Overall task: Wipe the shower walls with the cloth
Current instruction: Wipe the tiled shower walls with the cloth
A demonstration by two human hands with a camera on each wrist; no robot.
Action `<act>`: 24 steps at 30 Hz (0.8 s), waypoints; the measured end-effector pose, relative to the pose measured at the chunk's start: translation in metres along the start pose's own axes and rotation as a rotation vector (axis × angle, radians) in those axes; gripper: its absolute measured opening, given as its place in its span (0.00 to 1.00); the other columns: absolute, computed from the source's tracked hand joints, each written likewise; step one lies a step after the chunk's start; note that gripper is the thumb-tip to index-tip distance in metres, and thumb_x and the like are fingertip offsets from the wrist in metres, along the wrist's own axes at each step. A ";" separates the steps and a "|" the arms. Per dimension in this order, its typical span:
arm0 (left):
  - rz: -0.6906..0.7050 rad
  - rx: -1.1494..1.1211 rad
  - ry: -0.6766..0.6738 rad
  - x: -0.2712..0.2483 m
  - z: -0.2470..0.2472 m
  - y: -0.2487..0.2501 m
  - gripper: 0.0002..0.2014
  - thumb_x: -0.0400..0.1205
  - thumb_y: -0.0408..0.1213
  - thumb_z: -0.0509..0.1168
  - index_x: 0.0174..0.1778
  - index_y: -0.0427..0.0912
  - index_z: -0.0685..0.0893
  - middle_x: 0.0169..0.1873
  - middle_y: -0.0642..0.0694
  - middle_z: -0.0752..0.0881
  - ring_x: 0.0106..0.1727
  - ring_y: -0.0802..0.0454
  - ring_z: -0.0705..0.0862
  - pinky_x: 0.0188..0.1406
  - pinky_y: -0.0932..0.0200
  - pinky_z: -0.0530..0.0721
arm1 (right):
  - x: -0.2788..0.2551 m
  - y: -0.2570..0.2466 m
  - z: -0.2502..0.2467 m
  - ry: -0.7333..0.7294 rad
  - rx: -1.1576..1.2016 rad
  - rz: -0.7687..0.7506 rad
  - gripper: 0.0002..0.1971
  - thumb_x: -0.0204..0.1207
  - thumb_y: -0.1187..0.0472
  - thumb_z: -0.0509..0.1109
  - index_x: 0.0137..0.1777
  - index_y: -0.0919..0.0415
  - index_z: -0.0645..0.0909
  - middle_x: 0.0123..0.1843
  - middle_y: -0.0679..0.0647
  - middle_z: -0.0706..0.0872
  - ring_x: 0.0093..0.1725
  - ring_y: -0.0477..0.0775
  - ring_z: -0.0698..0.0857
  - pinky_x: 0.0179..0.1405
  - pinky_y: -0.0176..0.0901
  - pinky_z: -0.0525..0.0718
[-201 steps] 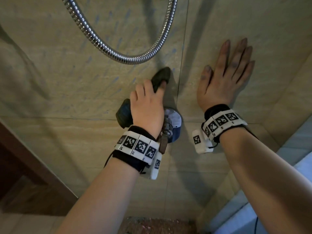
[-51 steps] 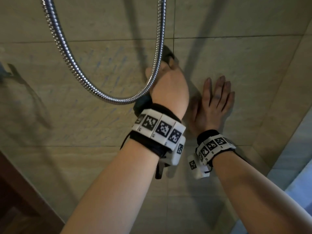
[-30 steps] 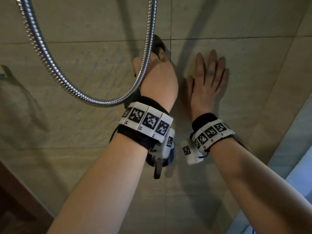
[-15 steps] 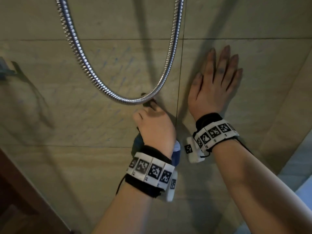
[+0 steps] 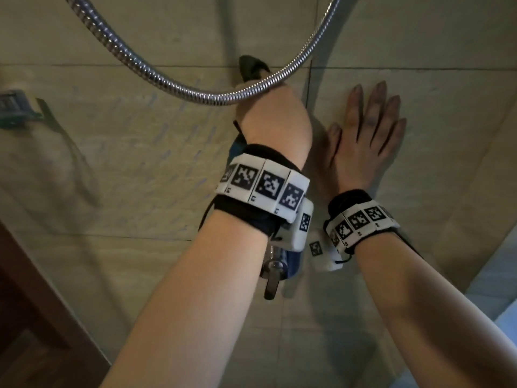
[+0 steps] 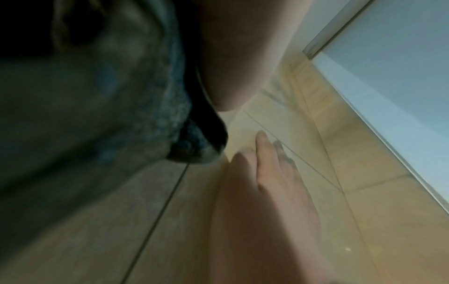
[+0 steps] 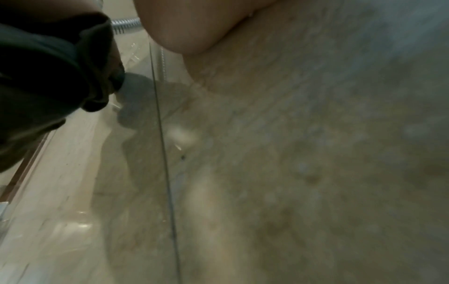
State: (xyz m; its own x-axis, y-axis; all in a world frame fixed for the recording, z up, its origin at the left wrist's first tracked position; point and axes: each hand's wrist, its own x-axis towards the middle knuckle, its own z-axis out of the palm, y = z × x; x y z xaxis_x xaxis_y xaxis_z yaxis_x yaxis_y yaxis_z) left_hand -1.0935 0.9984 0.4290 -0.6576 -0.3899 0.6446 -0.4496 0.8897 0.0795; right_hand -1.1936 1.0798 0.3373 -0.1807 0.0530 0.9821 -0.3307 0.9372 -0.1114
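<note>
A: nearest thing is the tap handle (image 5: pixel 272 278) low on the wall, half behind the left wrist. what's gripped?

B: left hand (image 5: pixel 272 119) bunches the dark cloth (image 5: pixel 250 69) on the tiled wall (image 5: pixel 140 152), right hand (image 5: pixel 366 135) flat beside it, fingers straight, hose (image 5: pixel 195 93) looping across
</note>
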 end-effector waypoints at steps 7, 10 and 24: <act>-0.089 0.012 -0.125 -0.034 0.036 -0.003 0.27 0.87 0.41 0.52 0.78 0.27 0.60 0.66 0.30 0.75 0.65 0.35 0.75 0.61 0.42 0.72 | -0.006 -0.003 -0.006 -0.087 0.077 0.037 0.27 0.86 0.51 0.48 0.84 0.59 0.57 0.83 0.64 0.62 0.81 0.69 0.60 0.80 0.65 0.55; -0.104 -0.069 -0.167 -0.061 0.069 -0.008 0.23 0.84 0.33 0.55 0.71 0.22 0.68 0.64 0.26 0.77 0.65 0.32 0.77 0.65 0.46 0.72 | -0.018 -0.006 -0.009 -0.107 0.091 0.041 0.27 0.87 0.51 0.47 0.83 0.61 0.58 0.82 0.65 0.61 0.81 0.69 0.59 0.80 0.64 0.54; -0.130 0.203 -0.488 -0.130 0.122 -0.030 0.26 0.87 0.44 0.51 0.76 0.29 0.60 0.67 0.33 0.75 0.66 0.37 0.73 0.65 0.48 0.66 | -0.052 -0.014 -0.014 -0.168 0.113 0.072 0.27 0.87 0.53 0.47 0.82 0.65 0.59 0.82 0.69 0.61 0.81 0.72 0.59 0.79 0.66 0.55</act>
State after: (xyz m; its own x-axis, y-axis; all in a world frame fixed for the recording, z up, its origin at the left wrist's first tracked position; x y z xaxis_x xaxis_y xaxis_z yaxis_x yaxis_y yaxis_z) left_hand -1.0686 0.9935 0.2500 -0.7712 -0.6020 0.2072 -0.6221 0.7816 -0.0446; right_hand -1.1667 1.0682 0.2903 -0.3562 0.0511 0.9330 -0.4115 0.8879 -0.2057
